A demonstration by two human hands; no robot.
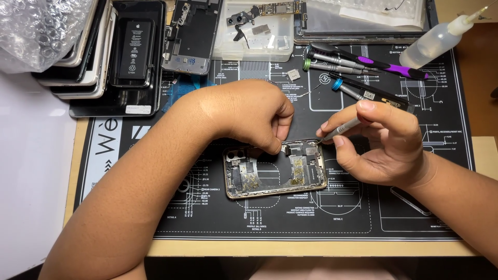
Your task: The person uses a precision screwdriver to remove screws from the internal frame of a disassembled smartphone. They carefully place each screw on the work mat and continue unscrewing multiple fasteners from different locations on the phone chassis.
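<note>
Phone chassis point(275, 168), opened and stripped, lies flat near the middle of the black printed work mat point(290, 218), its long sides roughly parallel to the mat's front edge. Above the chassis's upper edge the left hand point(249, 116) curls down, thumb and forefinger pinched closed on what looks like a small dark part at the frame's rim, though the piece is too small to tell for sure. To the right of the chassis the right hand point(381, 148) has its grip closed around a slim grey screwdriver point(345, 128), whose tip meets the chassis's upper right corner. Beyond the chassis, toward the mat's far edge, lie more screwdrivers point(363, 65) with purple, green and blue collars, a clear squeeze bottle point(441, 39) and a white parts tray point(254, 33). Farther left of the tray sit a stack of phones point(111, 57) and a wad of bubble wrap point(36, 31). In front of the chassis the mat runs bare to its front edge, and the strip left of the chassis is crossed only by the left forearm. The wooden surface point(482, 148) shows past the mat's right edge.
</note>
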